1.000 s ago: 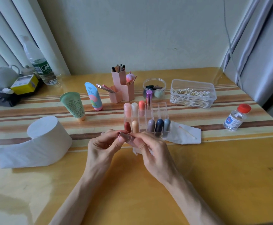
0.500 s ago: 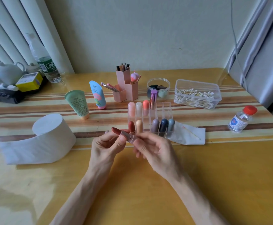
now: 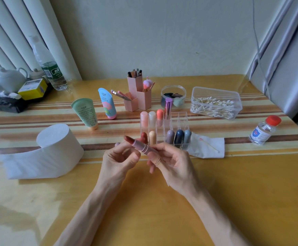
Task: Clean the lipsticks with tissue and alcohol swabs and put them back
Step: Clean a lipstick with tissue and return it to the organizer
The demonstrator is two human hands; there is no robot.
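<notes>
R hand (image 3: 173,164) pinches uncapped lipstick (image 3: 141,146), tip up-left; L hand (image 3: 118,160) curled beside it, grip unclear. Just beyond the hands, a clear organizer (image 3: 182,118) w/ capped lipsticks (image 3: 178,137).

Bare table (image 3: 242,192) is lying open at near right. Tissue roll (image 3: 56,144) is blocking left, organizer (image 3: 180,119) standing ahead.

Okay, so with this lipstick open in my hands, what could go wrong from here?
The lipstick in your right hand has its bare red tip wound out beside your left hand; it could smear on the fingers or snap under pressure. The tip also looks close to the clear organizer, so a forward nudge might mark the capped lipsticks there.
</notes>
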